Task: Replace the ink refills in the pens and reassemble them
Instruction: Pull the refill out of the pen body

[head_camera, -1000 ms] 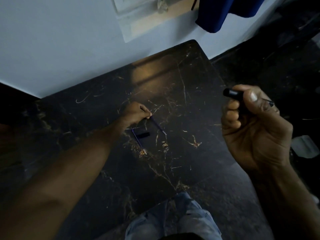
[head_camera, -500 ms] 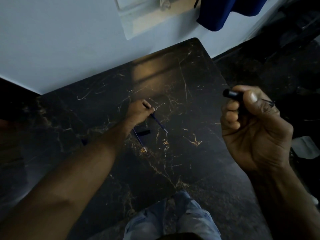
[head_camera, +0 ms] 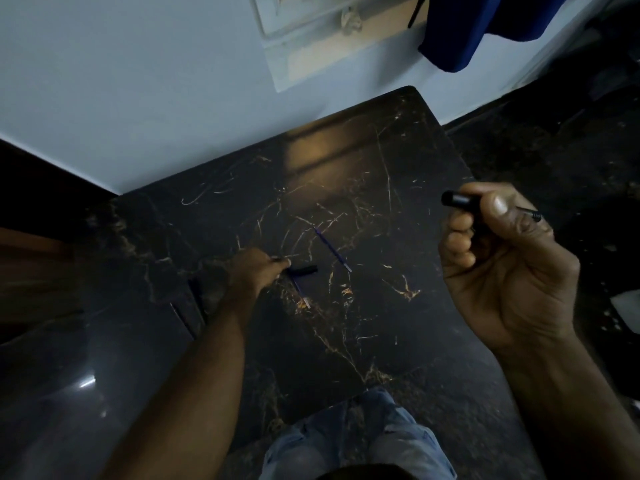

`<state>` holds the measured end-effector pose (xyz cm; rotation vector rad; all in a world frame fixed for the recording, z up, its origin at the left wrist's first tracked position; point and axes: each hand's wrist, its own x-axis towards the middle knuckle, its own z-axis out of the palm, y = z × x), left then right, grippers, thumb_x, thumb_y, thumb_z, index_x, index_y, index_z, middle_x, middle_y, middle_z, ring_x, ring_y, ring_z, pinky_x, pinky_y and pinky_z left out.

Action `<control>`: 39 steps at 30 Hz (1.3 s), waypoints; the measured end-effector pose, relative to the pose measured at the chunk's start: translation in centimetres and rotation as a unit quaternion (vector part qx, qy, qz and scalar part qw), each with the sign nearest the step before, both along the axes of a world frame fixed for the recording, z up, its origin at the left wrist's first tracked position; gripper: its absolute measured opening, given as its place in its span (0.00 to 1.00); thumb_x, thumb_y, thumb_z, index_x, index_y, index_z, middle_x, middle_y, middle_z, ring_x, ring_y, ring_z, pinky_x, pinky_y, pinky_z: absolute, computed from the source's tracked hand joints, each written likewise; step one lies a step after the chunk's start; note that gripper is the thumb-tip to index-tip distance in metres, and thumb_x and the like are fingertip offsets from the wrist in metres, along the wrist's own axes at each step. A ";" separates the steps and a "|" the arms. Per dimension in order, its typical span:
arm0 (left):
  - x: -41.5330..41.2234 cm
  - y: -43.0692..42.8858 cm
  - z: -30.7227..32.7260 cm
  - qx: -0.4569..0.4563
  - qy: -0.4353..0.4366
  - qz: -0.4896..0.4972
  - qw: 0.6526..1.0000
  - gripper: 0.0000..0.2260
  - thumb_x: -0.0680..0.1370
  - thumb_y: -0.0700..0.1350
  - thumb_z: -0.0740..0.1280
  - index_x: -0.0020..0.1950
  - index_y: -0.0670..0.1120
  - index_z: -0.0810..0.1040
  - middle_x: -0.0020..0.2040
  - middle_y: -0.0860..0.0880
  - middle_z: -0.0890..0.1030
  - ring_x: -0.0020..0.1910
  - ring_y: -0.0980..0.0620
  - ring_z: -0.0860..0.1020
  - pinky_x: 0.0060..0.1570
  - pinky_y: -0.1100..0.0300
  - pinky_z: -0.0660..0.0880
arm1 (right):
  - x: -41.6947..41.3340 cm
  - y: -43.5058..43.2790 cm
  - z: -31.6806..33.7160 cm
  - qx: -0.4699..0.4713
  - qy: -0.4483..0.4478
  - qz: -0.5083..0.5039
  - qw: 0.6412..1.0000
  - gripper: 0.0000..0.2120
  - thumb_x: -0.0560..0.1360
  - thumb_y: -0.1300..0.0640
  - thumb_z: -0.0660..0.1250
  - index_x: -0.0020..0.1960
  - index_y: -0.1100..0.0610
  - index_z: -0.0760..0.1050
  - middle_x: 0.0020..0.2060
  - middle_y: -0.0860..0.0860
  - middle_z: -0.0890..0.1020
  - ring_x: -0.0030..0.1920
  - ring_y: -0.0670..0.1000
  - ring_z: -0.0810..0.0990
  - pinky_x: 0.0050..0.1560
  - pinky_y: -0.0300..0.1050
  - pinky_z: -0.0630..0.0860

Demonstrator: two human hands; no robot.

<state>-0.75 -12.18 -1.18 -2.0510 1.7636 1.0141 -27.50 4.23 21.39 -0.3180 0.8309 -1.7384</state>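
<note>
My right hand (head_camera: 498, 265) is raised over the table's right edge, shut on a black pen barrel (head_camera: 457, 201). A thin tip with a spring (head_camera: 531, 214) sticks out past the thumb. My left hand (head_camera: 254, 273) rests on the dark marble table (head_camera: 346, 341), fingers bunched. Its fingertips sit where a short black pen piece (head_camera: 304, 270) meets the upper end of a blue refill (head_camera: 300, 293). I cannot see whether they grip either one. A second blue refill (head_camera: 332, 249) lies loose on the table, to the right of that hand.
The table stands against a pale wall (head_camera: 138, 81). A blue cloth (head_camera: 485, 26) hangs at the top right. Dark floor (head_camera: 554, 140) runs along the right, with a white object (head_camera: 627, 311) on it. My knees in jeans (head_camera: 356, 441) are below the table's front edge.
My left hand has let go of the blue refill it held, which now lies on the table. The hand has moved down-left to the black piece and the other refill. The right hand has stayed put.
</note>
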 end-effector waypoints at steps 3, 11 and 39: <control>-0.3 0.0 0.2 -0.006 -0.003 0.007 1.000 0.20 0.77 0.60 0.75 0.42 0.43 0.89 0.41 0.42 0.88 0.47 0.44 0.87 0.49 0.55 0.79 | 0.0 -0.2 0.2 -0.008 0.010 0.008 1.000 0.18 0.80 0.64 0.57 0.45 0.57 0.86 0.32 0.51 0.82 0.32 0.45 0.82 0.31 0.34 0.76; -0.2 -0.2 0.3 -0.010 -0.012 0.016 1.000 0.18 0.74 0.57 0.79 0.41 0.41 0.88 0.39 0.42 0.87 0.42 0.44 0.86 0.44 0.53 0.80 | 0.0 0.7 0.1 0.018 0.007 0.011 1.000 0.16 0.77 0.64 0.59 0.43 0.57 0.86 0.31 0.52 0.79 0.31 0.46 0.81 0.29 0.35 0.76; -1.4 2.1 18.5 -0.252 0.475 0.276 0.797 0.09 0.77 0.44 0.70 0.36 0.50 0.81 0.31 0.53 0.80 0.21 0.59 0.67 0.24 0.67 0.64 | 1.6 1.2 1.7 -0.006 0.003 0.042 0.999 0.08 0.71 0.61 0.70 0.47 0.59 0.87 0.34 0.54 0.85 0.33 0.48 0.84 0.31 0.36 0.79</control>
